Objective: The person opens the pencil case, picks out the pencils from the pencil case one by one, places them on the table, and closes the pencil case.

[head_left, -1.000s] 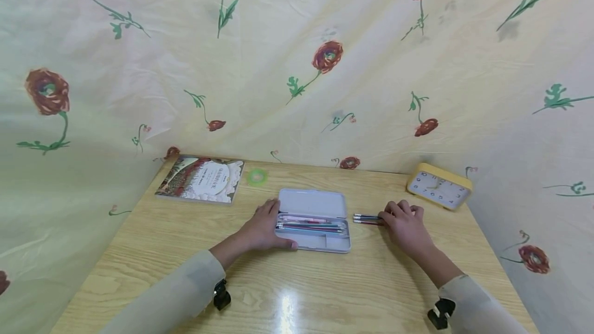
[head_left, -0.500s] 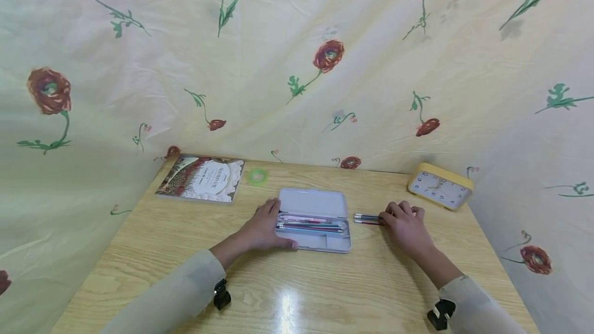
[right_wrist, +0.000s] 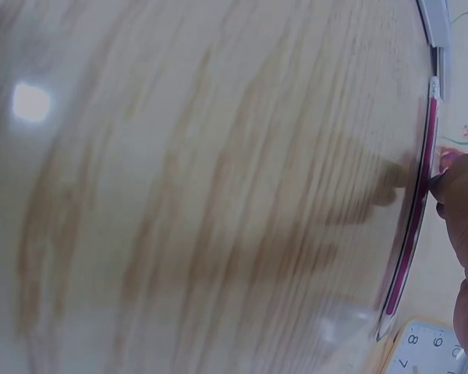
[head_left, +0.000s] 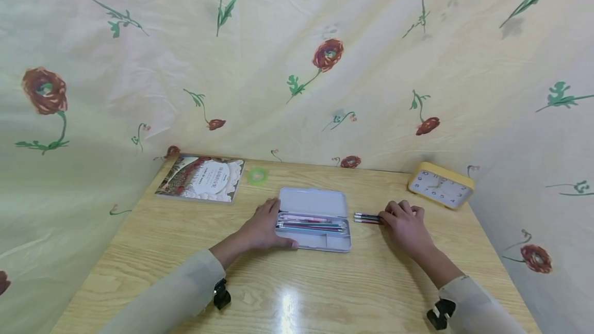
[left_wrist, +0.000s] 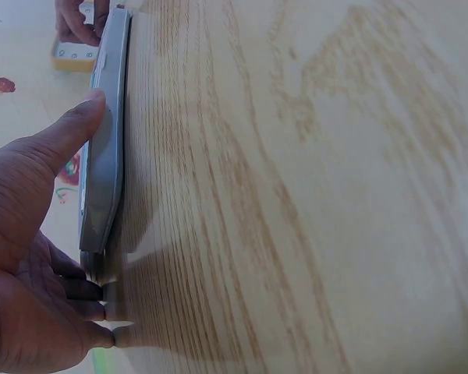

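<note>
A pale grey pencil case (head_left: 312,203) lies with its lid folded back on the table, several pencils (head_left: 311,227) in its long compartment. My left hand (head_left: 267,228) holds the case's left end, thumb along the front side and fingers at the left and back; the left wrist view shows that thumb on the case wall (left_wrist: 105,171). To the right of the case, my right hand (head_left: 405,226) pinches a small group of pencils (head_left: 366,217) from above, their eraser ends toward the case. In the right wrist view a dark red striped pencil (right_wrist: 418,206) lies under the fingertips.
A yellow clock (head_left: 441,185) stands at the back right, beyond my right hand. At the back left lie a printed booklet (head_left: 201,178) and a green ring-shaped roll (head_left: 257,177). A flowered cloth (head_left: 260,66) hangs behind the wooden table (head_left: 352,293).
Both hands keep their places. Beside the case, the pencils under my right fingers have shifted slightly and their ends now show more apart.
</note>
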Motion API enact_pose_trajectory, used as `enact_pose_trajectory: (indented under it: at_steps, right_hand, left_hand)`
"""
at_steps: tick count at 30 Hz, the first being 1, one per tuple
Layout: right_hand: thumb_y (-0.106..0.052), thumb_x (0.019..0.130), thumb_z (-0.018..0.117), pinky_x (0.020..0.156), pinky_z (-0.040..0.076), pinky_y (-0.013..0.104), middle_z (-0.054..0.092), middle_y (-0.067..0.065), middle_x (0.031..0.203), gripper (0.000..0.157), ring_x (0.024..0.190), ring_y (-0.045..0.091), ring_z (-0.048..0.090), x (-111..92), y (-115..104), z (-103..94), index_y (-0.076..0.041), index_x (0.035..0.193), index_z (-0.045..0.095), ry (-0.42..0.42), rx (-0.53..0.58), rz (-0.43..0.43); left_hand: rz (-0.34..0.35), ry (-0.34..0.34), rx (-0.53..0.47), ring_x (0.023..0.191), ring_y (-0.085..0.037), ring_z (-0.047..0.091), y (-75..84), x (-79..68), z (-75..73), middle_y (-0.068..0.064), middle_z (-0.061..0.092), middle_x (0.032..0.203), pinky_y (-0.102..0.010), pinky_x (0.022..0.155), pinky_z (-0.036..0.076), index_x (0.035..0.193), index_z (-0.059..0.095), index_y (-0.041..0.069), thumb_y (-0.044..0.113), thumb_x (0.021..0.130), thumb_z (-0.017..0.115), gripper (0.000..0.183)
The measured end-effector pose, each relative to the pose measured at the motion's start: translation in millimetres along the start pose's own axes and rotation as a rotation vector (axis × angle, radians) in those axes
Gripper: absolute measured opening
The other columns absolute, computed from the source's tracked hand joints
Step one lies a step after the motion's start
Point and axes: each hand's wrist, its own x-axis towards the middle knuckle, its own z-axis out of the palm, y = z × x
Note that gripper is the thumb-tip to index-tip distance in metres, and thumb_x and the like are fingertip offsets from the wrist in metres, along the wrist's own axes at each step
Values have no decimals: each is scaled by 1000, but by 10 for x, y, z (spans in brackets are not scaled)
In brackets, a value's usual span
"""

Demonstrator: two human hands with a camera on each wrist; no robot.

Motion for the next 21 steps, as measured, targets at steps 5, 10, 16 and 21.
enact_pose_trajectory:
  at_steps: [5, 10, 16, 21]
  right_hand:
    - [-10, 97, 84, 94, 46, 71, 68, 6, 105, 13, 101, 32, 55, 73, -86, -12, -11, 110, 82, -18, 56, 7]
    - [-11, 95, 87, 96, 47, 73, 71, 5, 104, 15, 101, 30, 58, 199, -231, 30, -12, 109, 82, 11, 111, -15]
    - [-10, 95, 87, 96, 48, 70, 73, 5, 106, 16, 102, 29, 59, 371, -504, 38, -11, 111, 83, 15, 187, -55]
    - [-12, 94, 89, 91, 51, 65, 75, 5, 106, 16, 101, 28, 61, 495, -746, 51, -13, 110, 84, 27, 237, -127]
  left_hand:
    - [2, 3, -8, 171, -48, 16, -1, -1, 2, -21, 17, 185, -62, 137, 28, 177, 17, 3, 71, 78, 93, 141]
    - [3, 0, -8, 171, -47, 17, -9, 1, 2, -21, 17, 185, -62, 137, 28, 177, 17, 3, 72, 78, 92, 142]
    - [7, 1, 6, 172, -45, 16, -25, 14, 13, -20, 16, 186, -60, 137, 28, 177, 16, 2, 75, 78, 90, 143]
    - [7, 1, 9, 172, -46, 17, -31, 18, 15, -20, 16, 185, -61, 137, 29, 177, 16, 2, 75, 78, 90, 143]
